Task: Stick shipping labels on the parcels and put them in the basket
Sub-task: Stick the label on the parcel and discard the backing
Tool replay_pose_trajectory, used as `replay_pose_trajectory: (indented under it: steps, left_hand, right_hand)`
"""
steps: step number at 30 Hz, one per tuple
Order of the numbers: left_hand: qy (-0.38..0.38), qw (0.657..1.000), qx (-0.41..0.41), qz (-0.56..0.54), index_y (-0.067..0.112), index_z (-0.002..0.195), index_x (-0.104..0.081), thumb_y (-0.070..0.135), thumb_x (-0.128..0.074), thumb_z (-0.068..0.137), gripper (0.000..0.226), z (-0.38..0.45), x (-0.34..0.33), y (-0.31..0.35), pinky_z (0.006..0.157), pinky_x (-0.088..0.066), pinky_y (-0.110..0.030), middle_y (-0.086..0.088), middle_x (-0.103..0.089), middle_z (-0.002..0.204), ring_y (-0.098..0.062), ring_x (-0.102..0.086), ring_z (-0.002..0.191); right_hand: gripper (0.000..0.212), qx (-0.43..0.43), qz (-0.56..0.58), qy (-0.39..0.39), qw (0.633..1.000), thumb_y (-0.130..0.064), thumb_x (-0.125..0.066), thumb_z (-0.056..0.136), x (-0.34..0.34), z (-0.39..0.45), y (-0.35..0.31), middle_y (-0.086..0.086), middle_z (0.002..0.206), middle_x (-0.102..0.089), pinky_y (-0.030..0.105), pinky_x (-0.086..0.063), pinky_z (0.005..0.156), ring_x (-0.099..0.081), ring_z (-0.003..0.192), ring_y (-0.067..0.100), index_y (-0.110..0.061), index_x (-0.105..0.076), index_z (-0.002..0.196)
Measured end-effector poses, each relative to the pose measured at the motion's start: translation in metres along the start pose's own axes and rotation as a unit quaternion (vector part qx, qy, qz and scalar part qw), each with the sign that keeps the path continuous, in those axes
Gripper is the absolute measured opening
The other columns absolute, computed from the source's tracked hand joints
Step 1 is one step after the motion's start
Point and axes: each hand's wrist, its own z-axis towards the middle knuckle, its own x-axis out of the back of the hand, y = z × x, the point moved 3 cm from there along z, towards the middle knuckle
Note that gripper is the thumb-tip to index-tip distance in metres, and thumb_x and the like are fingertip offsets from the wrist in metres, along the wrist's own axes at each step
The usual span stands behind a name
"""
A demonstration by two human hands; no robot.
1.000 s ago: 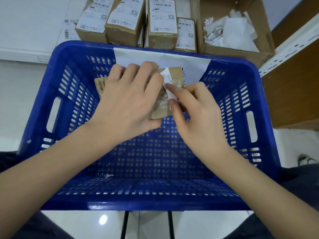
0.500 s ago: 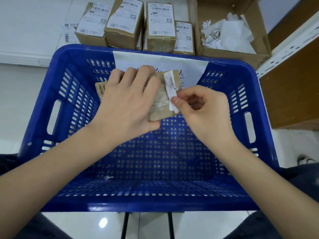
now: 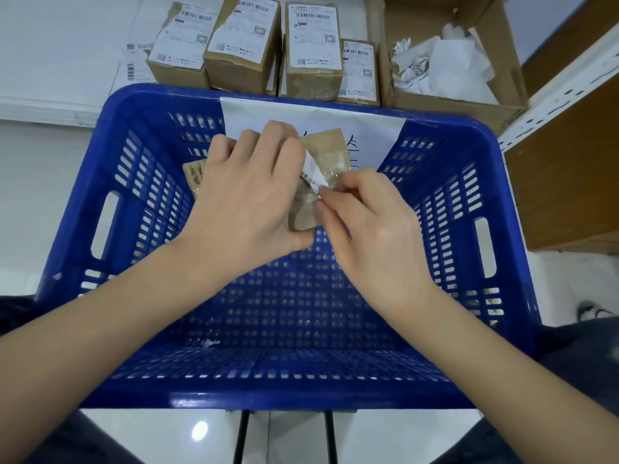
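Since a second ago my right hand (image 3: 375, 226) has peeled the label strip (image 3: 313, 177) downward, pinching it; my left hand (image 3: 248, 199) grips the parcel (image 3: 326, 155) above the basket (image 3: 134, 229).

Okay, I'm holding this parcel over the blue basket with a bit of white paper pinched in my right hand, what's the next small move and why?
Probably keep peeling: the right hand pinches the white strip, which is lifted only partway off the brown parcel that the left hand steadies above the blue basket. Pull it clear.

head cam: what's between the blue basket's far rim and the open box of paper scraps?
Head view: nothing between basket rim and scrap box. The labelled parcels stand left of that box.
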Motion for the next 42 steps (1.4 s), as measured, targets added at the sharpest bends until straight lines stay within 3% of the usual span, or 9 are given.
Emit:
replay_pose_trajectory:
  steps: [4, 8, 16, 19, 24, 28, 31, 35, 42]
  left_hand:
    - [0.006, 1.0, -0.003, -0.014, 0.004, 0.087, -0.048, 0.046, -0.054, 0.065, 0.047, 0.002, 0.001, -0.001, 0.069, -0.035, -0.045, -0.021, -0.059, 0.113, -0.036, -0.059, 0.081]
    - [0.017, 1.0, -0.01, -0.021, 0.004, 0.089, -0.048, 0.045, -0.056, 0.066, 0.048, 0.002, 0.001, 0.0, 0.071, -0.036, -0.045, -0.022, -0.059, 0.116, -0.036, -0.06, 0.086]
    - [0.029, 0.999, -0.025, -0.009, 0.005, 0.1, -0.048, 0.046, -0.061, 0.068, 0.054, 0.0, 0.001, 0.003, 0.071, -0.037, -0.044, -0.02, -0.058, 0.117, -0.035, -0.06, 0.086]
    - [0.026, 0.999, -0.03, -0.002, 0.004, 0.109, -0.05, 0.047, -0.059, 0.066, 0.061, 0.0, 0.002, 0.002, 0.073, -0.035, -0.043, -0.018, -0.059, 0.118, -0.035, -0.06, 0.089]
    - [0.0, 0.999, -0.039, 0.005, -0.002, 0.106, -0.057, 0.046, -0.057, 0.066, 0.063, -0.003, -0.006, -0.002, 0.072, -0.032, -0.041, -0.019, -0.06, 0.117, -0.035, -0.062, 0.088]
    - [-0.011, 0.999, -0.046, 0.025, -0.001, 0.116, -0.049, 0.047, -0.061, 0.063, 0.072, -0.002, -0.014, -0.004, 0.073, -0.03, -0.04, -0.019, -0.059, 0.117, -0.036, -0.061, 0.089]
    - [-0.012, 0.998, -0.052, 0.023, 0.0, 0.125, -0.044, 0.049, -0.054, 0.065, 0.078, 0.0, -0.015, -0.002, 0.076, -0.032, -0.04, -0.019, -0.058, 0.12, -0.036, -0.06, 0.094]
    - [-0.022, 0.997, -0.056, 0.04, -0.004, 0.132, -0.043, 0.049, -0.065, 0.063, 0.089, -0.002, -0.018, -0.002, 0.077, -0.033, -0.041, -0.021, -0.058, 0.122, -0.037, -0.061, 0.097]
    - [-0.031, 0.996, -0.056, 0.065, -0.005, 0.133, -0.046, 0.048, -0.078, 0.054, 0.099, -0.002, -0.016, 0.0, 0.077, -0.033, -0.04, -0.02, -0.06, 0.117, -0.036, -0.061, 0.095]
  right_hand:
    - [0.007, -0.024, 0.04, 0.003, 0.999, 0.001, -0.066, 0.083, 0.002, 0.003, 0.003, 0.017, 0.084, -0.062, 0.043, -0.049, 0.055, -0.059, 0.071, 0.032, 0.003, -0.07, 0.088]
    - [0.021, -0.052, 0.051, 0.001, 0.997, -0.002, -0.064, 0.085, 0.004, 0.004, 0.003, 0.016, 0.093, -0.063, 0.041, -0.05, 0.065, -0.061, 0.081, 0.03, 0.004, -0.068, 0.105]
    - [0.035, 0.006, -0.009, 0.0, 1.0, 0.006, -0.058, 0.081, 0.008, 0.007, -0.003, 0.019, 0.089, -0.059, 0.041, -0.045, 0.061, -0.053, 0.074, 0.031, 0.001, -0.065, 0.115]
    - [0.039, 0.035, -0.055, -0.024, 0.998, 0.006, -0.055, 0.082, 0.008, 0.007, -0.005, 0.02, 0.089, -0.058, 0.04, -0.041, 0.059, -0.05, 0.072, 0.032, 0.0, -0.064, 0.119]
    - [0.043, 0.058, -0.143, -0.079, 0.985, 0.004, -0.058, 0.08, -0.005, 0.0, -0.004, 0.018, 0.092, -0.057, 0.034, -0.026, 0.066, -0.037, 0.081, 0.027, 0.001, -0.06, 0.123]
    - [0.041, 0.02, -0.085, -0.087, 0.992, 0.001, -0.07, 0.078, -0.007, -0.001, 0.001, 0.018, 0.091, -0.056, 0.039, -0.043, 0.063, -0.05, 0.077, 0.032, 0.0, -0.062, 0.119]
    - [0.035, -0.016, -0.021, -0.076, 0.997, -0.002, -0.067, 0.078, -0.001, 0.003, 0.004, 0.018, 0.091, -0.057, 0.043, -0.051, 0.063, -0.056, 0.074, 0.034, 0.0, -0.063, 0.113]
    - [0.032, -0.071, 0.023, -0.091, 0.993, -0.014, -0.061, 0.078, -0.002, 0.005, 0.006, 0.014, 0.09, -0.058, 0.042, -0.053, 0.062, -0.059, 0.073, 0.032, 0.0, -0.065, 0.107]
    - [0.028, -0.091, 0.002, -0.066, 0.994, -0.009, -0.066, 0.074, 0.006, 0.009, 0.014, 0.006, 0.085, -0.06, 0.036, -0.05, 0.063, -0.06, 0.076, 0.026, -0.009, -0.071, 0.101]
